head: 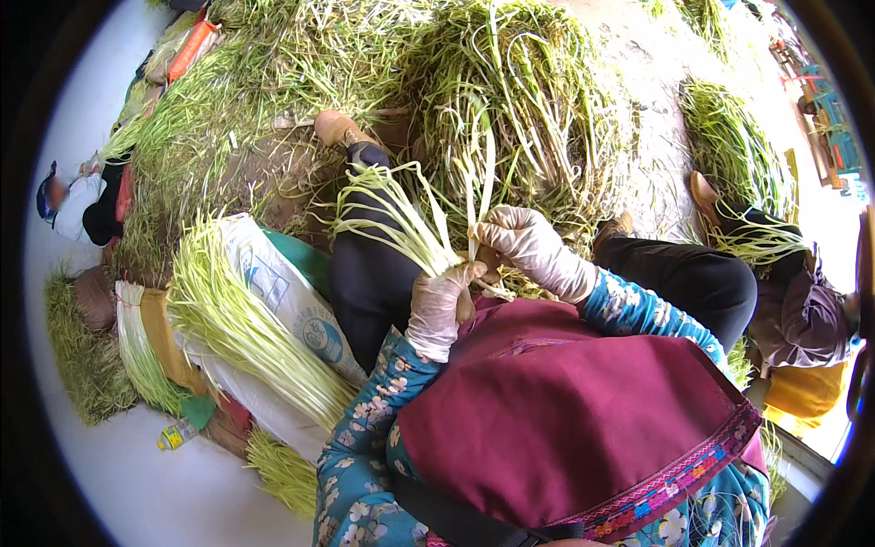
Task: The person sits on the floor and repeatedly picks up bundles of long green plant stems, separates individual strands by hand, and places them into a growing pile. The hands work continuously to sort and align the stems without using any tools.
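Both of my hands wear thin, pale, stained gloves. In my left hand (443, 304) is a small bunch of pale yellow-green leafy stalks (403, 232), with their leaves fanned up and to the left and their pale ends by my right hand. My right hand (526, 246), just up and right of it, pinches a longer stalk (480, 171) that stands upright. To the left, a thick bundle of trimmed-looking yellow-green stalks (253, 328) lies on a white printed woven sack (294, 294). A large heap of green stalks (526, 102) rises beyond my hands.
Loose stalks and leaves (205, 143) cover much of the floor. A tied bundle (140, 342) and a plastic bottle (176, 435) are at the left. One person (78, 205) sits far left; another (800, 308) sits at the right holding stalks, near another green heap (738, 150).
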`<state>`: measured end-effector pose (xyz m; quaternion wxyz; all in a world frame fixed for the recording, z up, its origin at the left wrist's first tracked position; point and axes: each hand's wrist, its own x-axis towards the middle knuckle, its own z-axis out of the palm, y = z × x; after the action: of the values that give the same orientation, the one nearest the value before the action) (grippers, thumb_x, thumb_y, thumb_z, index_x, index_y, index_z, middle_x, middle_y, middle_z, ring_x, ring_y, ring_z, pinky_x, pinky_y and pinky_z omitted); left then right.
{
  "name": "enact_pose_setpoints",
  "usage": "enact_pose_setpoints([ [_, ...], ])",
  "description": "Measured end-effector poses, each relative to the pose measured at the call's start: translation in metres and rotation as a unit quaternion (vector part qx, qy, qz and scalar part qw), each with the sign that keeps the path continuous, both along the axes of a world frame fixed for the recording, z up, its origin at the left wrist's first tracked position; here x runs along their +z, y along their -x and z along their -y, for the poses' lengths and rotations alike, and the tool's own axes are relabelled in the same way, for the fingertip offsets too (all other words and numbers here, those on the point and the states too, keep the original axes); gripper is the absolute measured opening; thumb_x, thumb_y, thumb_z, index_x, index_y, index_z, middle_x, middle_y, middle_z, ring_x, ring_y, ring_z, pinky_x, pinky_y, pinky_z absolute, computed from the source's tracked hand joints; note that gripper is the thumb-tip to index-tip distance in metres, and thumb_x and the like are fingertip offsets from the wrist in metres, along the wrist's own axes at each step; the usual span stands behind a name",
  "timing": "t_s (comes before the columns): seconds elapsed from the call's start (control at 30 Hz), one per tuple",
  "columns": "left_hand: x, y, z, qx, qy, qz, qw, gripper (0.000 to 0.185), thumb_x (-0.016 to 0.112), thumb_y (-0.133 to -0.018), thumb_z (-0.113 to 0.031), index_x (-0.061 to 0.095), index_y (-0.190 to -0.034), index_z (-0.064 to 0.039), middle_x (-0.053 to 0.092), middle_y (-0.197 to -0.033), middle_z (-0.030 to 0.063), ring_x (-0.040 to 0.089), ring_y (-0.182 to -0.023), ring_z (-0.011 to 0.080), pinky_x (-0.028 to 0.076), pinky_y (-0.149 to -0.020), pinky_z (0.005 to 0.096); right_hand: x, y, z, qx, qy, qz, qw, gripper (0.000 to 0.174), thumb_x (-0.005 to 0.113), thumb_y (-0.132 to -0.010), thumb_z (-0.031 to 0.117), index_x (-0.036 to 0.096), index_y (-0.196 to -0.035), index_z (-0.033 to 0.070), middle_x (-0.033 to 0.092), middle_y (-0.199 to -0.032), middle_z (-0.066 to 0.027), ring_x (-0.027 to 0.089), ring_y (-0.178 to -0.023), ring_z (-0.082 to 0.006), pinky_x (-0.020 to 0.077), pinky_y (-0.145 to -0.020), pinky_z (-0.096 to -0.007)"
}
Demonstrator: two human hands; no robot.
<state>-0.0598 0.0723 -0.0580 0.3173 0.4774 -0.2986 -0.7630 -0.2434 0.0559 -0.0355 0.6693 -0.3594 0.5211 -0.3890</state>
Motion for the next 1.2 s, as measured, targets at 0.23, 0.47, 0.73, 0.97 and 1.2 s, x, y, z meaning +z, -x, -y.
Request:
enact_pose_setpoints([
  [0.23, 0.001, 0.004, 0.005, 0.013, -0.027, -0.058, 0.998, 0.022, 0.067, -0.090, -0.021, 0.069, -0.091, 0.001, 0.056, -0.053, 0.0021, 0.037, -0.034, 0.0066, 0.028, -0.034, 0.0232, 0.003, -0.002, -0.004, -0.019, 0.072, -0.141, 0.987, 0.014, 0.064, -0.092, 0.018, 0.068, -0.089, 0.004, 0.064, -0.072, -0.0045, 0.060, -0.064, -0.0115, 0.0478, -0.059, -0.0277],
  [0.47, 0.008, 0.010, 0.005, -0.027, -0.037, -0.120, 0.992, 0.021, 0.062, -0.093, -0.017, 0.067, -0.097, 0.002, 0.066, -0.071, 0.0072, 0.039, -0.036, 0.0061, 0.031, -0.035, 0.0204, 0.012, 0.007, 0.008, -0.133, -0.037, 0.155, 0.978, 0.007, 0.062, -0.089, 0.012, 0.063, -0.093, 0.007, 0.063, -0.079, -0.0013, 0.052, -0.063, -0.0077, 0.0412, -0.060, -0.0205],
  [0.73, 0.000, 0.007, 0.009, 0.025, 0.006, -0.095, 0.995, 0.020, 0.057, -0.095, -0.017, 0.060, -0.102, 0.001, 0.065, -0.071, 0.0106, 0.038, -0.037, 0.0043, 0.029, -0.033, 0.0190, 0.003, 0.012, 0.004, -0.070, -0.060, 0.061, 0.994, 0.011, 0.061, -0.090, 0.016, 0.065, -0.093, 0.006, 0.064, -0.081, -0.0012, 0.058, -0.069, -0.0087, 0.0453, -0.063, -0.0206],
  [0.97, 0.006, 0.006, 0.020, 0.080, 0.064, -0.034, 0.994, 0.031, 0.059, -0.092, -0.018, 0.063, -0.115, 0.002, 0.071, -0.096, 0.0064, 0.044, -0.045, 0.0027, 0.036, -0.041, 0.0182, -0.020, 0.008, -0.003, -0.049, -0.136, 0.059, 0.988, 0.014, 0.060, -0.090, 0.018, 0.066, -0.091, 0.005, 0.064, -0.075, -0.0045, 0.051, -0.055, -0.0081, 0.0391, -0.050, -0.0213],
  [1.2, 0.025, -0.030, 0.051, 0.115, 0.049, -0.107, 0.986, 0.028, 0.059, -0.095, -0.022, 0.061, -0.110, 0.001, 0.070, -0.096, 0.0196, 0.036, -0.039, 0.0026, 0.037, -0.039, 0.0189, -0.072, 0.058, -0.020, 0.050, -0.093, 0.011, 0.994, 0.012, 0.059, -0.094, 0.016, 0.065, -0.089, 0.006, 0.064, -0.072, -0.0017, 0.054, -0.055, -0.0071, 0.0417, -0.048, -0.0207],
])
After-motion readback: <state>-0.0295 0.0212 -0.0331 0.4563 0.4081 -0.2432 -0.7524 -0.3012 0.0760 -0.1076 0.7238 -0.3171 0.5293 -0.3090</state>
